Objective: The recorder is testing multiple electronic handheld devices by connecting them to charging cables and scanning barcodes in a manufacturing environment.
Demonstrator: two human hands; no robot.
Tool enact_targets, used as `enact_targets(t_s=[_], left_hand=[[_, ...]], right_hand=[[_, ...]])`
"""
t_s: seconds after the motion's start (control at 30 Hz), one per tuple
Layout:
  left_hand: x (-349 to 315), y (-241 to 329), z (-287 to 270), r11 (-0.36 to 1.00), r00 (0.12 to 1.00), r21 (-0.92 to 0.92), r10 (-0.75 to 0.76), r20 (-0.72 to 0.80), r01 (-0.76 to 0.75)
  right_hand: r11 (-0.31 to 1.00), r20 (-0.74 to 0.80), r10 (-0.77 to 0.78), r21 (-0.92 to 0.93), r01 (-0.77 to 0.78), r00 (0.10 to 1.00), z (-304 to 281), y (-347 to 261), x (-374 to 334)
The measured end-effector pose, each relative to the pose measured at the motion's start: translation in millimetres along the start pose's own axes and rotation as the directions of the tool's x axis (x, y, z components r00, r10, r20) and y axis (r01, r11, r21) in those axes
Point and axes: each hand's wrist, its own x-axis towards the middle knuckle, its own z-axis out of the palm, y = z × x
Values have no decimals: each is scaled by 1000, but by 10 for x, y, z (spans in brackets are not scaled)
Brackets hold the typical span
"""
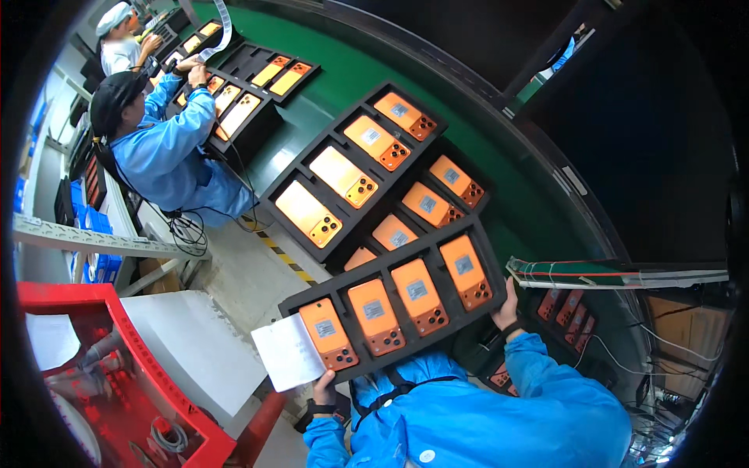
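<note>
Nearest you, at the bottom of the frame, your blue jacket (484, 413) fills the edge and hides part of what lies beneath. Your left grip (324, 390) is closed around the near left corner of a black tray (324, 290), and your right grip (507, 308) clasps its right end; how the fingers sit underneath you cannot tell. The tray is tilted across the lower middle, carrying four orange phones (375, 316), backs up, each with a pale label whose print is too small to read. A white sheet (287, 352) overlaps its left end, beside your left grip; its faint marks are illegible. A red frame (117, 316) crowds the lower left, cut off by the rim, while a green-edged ledge (616, 277) juts in at the right, above dim trays and loose cables (624, 363). Just beyond your tray, a lower row of phones (427, 203) is partly covered by it and by another black tray (341, 145) in the centre, where glare washes out two phone backs. The green surface (312, 39) runs to the upper left, where a blue-clad co-worker (168, 156) handles a white strip (222, 31); a white-capped person (121, 51) farther off is partly hidden.
</note>
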Motion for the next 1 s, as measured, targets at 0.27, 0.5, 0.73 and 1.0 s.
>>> enact_targets(t_s=[0.27,0.5,0.73,1.0], left_hand=[[391,67,-523,995,986,2,-99,132,99],[844,-38,-967,990,966,-53,-112,233,128],[402,422,-1261,989,912,145,-78,403,21],[161,243,-743,873,765,470,-391,512,132]], right_hand=[[859,30,428,-325,-396,903,-72,-201,126],[905,231,376,-299,-302,898,231,-132,-316],[971,50,240,-20,-239,970,-613,768,-2232],[996,-445,42,88,-4,895,-1578,1698,-4302]])
